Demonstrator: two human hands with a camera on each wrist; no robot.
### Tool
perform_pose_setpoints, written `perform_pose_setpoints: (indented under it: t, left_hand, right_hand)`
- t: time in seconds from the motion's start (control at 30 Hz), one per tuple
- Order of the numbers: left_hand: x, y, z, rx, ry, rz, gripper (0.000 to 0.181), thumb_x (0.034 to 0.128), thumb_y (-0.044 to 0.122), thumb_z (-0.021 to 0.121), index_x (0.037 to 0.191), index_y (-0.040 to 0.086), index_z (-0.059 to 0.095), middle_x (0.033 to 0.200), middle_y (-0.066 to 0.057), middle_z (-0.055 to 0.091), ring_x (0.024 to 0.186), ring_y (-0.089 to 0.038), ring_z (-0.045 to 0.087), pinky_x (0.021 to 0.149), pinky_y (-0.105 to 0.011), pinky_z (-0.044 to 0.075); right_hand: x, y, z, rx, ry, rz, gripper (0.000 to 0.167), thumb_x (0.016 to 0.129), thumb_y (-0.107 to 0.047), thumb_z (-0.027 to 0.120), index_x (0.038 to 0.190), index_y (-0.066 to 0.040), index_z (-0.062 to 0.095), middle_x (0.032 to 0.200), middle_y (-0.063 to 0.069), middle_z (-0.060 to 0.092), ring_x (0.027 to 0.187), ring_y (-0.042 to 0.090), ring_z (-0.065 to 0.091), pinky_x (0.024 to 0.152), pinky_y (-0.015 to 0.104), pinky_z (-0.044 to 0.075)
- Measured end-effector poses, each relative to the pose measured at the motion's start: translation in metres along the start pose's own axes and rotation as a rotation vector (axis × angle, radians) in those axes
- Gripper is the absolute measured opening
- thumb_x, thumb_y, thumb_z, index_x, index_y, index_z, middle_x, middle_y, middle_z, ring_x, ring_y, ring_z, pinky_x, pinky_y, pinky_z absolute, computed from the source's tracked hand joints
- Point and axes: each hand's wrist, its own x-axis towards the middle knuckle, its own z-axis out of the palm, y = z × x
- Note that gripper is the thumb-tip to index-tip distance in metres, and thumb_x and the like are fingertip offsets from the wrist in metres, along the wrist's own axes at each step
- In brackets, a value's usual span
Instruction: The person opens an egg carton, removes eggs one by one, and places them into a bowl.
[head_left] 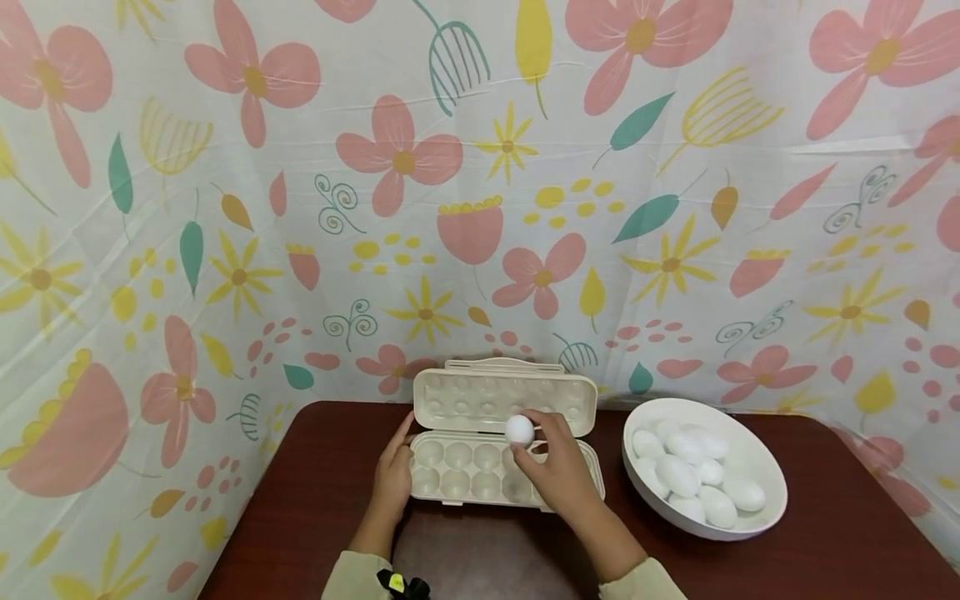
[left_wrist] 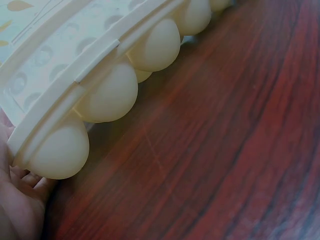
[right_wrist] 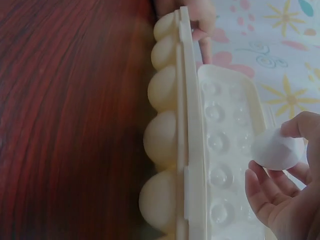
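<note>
In my right hand (head_left: 558, 467) a white egg (head_left: 519, 430) is pinched between thumb and fingers, above the right half of a cream plastic egg carton (head_left: 487, 502). The right wrist view shows this egg (right_wrist: 277, 149) in front of the raised lid (right_wrist: 232, 75). My left hand (head_left: 393, 477) holds the carton's left end, with fingers along its side. In the left wrist view that hand (left_wrist: 22, 207) sits by the end cup, partly cut off. Rounded cups line the carton in two rows, and the right hand hides some of them.
Right of the carton stands a white bowl (head_left: 780, 492) with several white eggs (head_left: 678, 475) in it. The dark red-brown tabletop (head_left: 300, 500) lies under everything. A flower-patterned cloth (head_left: 480, 167) hangs behind the table and along its left.
</note>
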Motion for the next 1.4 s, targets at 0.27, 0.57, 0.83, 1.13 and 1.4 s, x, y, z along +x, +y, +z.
perform_pose_setpoints:
  t: [0.27,0.57,0.83,1.13,1.4]
  left_hand:
    - [0.0,0.0,0.0,-0.019,0.0,-0.02,0.058,0.1029,0.012,0.03,0.155,0.033,0.041,0.133,-0.006,0.065,0.127,-0.027,0.056,0.109,-0.048,0.038]
    - [0.0,0.002,-0.001,-0.028,-0.001,-0.019,0.059,0.102,0.01,0.03,0.154,0.035,0.042,0.134,-0.007,0.065,0.123,-0.026,0.056,0.105,-0.044,0.04]
    - [0.0,0.002,0.0,-0.033,-0.004,-0.02,0.06,0.1013,0.01,0.03,0.155,0.034,0.042,0.134,-0.007,0.065,0.122,-0.026,0.057,0.105,-0.043,0.04]
    - [0.0,0.003,-0.001,-0.021,0.002,-0.019,0.059,0.1017,0.009,0.03,0.155,0.032,0.042,0.134,-0.008,0.065,0.124,-0.027,0.056,0.107,-0.044,0.039]
    - [-0.001,0.004,0.0,-0.027,0.0,-0.021,0.057,0.1027,0.009,0.032,0.155,0.03,0.042,0.135,-0.01,0.065,0.128,-0.028,0.055,0.108,-0.043,0.039]
  right_hand:
    - [-0.003,0.005,-0.015,-0.058,0.036,0.017,0.048,0.085,-0.01,0.077,0.13,-0.006,0.061,0.12,0.01,0.06,0.098,0.022,0.068,0.078,0.037,0.058]
    - [-0.002,0.005,-0.031,-0.071,0.058,0.04,0.049,0.086,-0.008,0.076,0.132,-0.005,0.06,0.12,0.011,0.057,0.098,0.025,0.067,0.076,0.035,0.058]
    - [-0.009,0.011,-0.049,-0.115,0.083,0.064,0.05,0.088,-0.01,0.075,0.135,-0.005,0.059,0.119,0.012,0.057,0.097,0.024,0.066,0.078,0.031,0.056]
    - [-0.02,0.02,-0.076,-0.183,0.145,0.074,0.049,0.089,-0.01,0.075,0.135,-0.006,0.06,0.113,0.01,0.058,0.091,0.015,0.061,0.074,0.022,0.054]
    - [-0.028,0.024,-0.095,-0.206,0.197,0.065,0.048,0.09,-0.01,0.074,0.135,-0.005,0.061,0.118,0.013,0.059,0.096,0.027,0.067,0.077,0.024,0.056]
